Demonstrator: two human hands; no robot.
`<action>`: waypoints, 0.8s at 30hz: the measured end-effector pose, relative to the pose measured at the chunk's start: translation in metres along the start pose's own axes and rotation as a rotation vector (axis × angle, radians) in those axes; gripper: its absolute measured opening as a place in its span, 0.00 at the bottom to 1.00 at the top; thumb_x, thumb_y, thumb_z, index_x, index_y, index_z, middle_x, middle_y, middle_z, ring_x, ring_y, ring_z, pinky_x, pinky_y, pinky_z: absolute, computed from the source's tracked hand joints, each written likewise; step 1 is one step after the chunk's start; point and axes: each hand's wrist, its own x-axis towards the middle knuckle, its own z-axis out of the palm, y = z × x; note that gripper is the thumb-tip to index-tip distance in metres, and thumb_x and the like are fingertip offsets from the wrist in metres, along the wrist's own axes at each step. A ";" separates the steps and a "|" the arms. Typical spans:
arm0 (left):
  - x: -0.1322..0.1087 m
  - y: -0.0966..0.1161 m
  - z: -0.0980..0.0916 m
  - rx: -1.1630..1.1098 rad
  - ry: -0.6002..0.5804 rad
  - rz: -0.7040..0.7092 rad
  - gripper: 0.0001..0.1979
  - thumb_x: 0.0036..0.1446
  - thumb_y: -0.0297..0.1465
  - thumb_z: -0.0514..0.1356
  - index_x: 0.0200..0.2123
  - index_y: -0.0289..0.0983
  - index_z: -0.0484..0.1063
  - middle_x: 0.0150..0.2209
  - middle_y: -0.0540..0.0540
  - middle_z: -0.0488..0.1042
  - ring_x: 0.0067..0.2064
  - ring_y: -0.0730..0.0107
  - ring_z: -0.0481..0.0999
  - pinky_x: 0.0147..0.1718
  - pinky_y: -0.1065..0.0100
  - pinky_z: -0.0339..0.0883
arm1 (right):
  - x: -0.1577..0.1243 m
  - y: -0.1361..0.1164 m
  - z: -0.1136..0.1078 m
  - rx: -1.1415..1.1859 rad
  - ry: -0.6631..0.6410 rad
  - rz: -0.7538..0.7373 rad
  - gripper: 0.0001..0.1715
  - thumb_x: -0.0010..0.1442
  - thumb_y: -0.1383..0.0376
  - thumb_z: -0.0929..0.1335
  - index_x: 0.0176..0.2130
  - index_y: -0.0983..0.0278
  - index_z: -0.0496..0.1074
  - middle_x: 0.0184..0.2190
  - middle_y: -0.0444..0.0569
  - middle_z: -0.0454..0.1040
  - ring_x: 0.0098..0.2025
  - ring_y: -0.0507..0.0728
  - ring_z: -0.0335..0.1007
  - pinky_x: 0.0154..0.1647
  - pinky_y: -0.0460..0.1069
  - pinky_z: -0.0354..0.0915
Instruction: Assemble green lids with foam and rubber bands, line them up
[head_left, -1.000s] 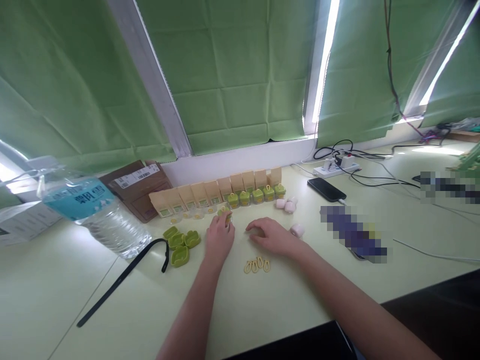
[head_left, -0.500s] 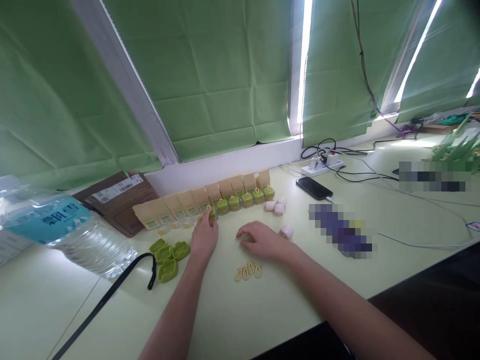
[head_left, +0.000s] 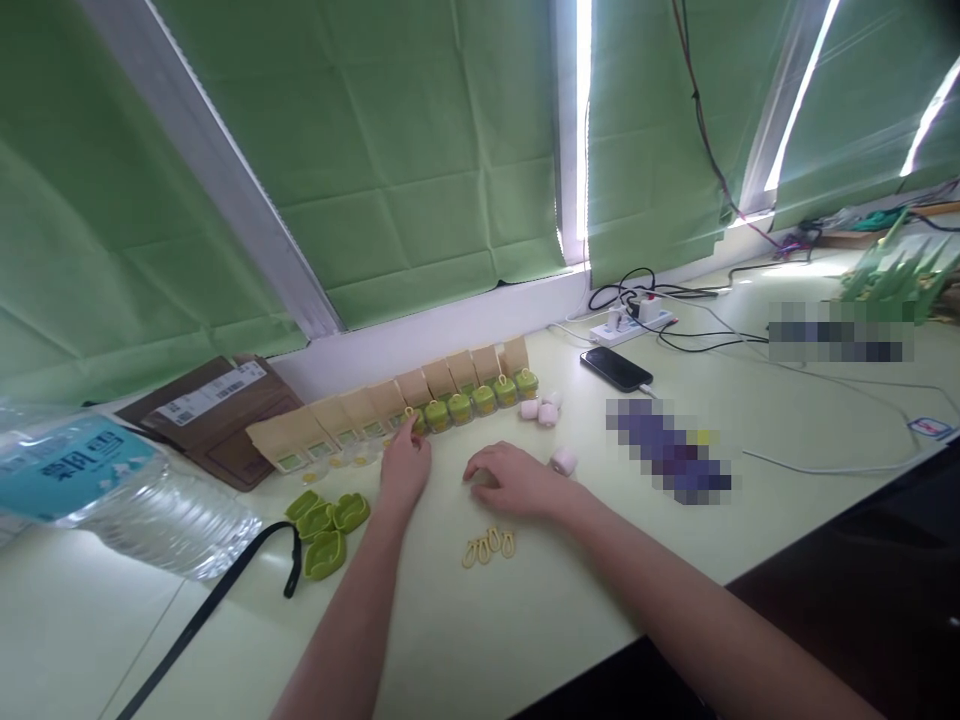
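My left hand (head_left: 405, 468) reaches to the row of small clear cups, its fingertips closed on a green-lidded cup (head_left: 415, 421) with a yellow loop on top. More green-lidded cups (head_left: 460, 406) line up to its right, and clear cups without lids (head_left: 337, 463) stand to its left. Over the table rests my right hand (head_left: 510, 480), fingers curved and thumb apart, with nothing visible in it. Several yellow loops (head_left: 487, 548) lie below it, and a pale pink block (head_left: 563, 461) sits by its wrist. Loose green lids (head_left: 324, 554) lie left of my left forearm.
Beige cards (head_left: 411, 390) stand behind the cups. A large water bottle (head_left: 172, 510), a black strap (head_left: 217, 600) and a brown parcel (head_left: 225, 420) are at left. Pink blocks (head_left: 549, 413), a phone (head_left: 616, 369) and a power strip (head_left: 632, 326) with cables lie at right.
The camera view has turned slightly, so the table things appear a little further left. Both hands keep nearly the same places, the left one still at the green-lidded cup.
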 end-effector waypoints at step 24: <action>-0.002 -0.031 -0.116 0.397 -0.455 0.117 0.16 0.56 0.42 0.55 0.41 0.40 0.74 0.40 0.43 0.77 0.39 0.58 0.77 0.39 0.62 0.66 | -0.004 -0.006 -0.004 0.042 -0.040 0.050 0.11 0.60 0.65 0.66 0.42 0.61 0.77 0.45 0.51 0.77 0.53 0.62 0.67 0.52 0.55 0.64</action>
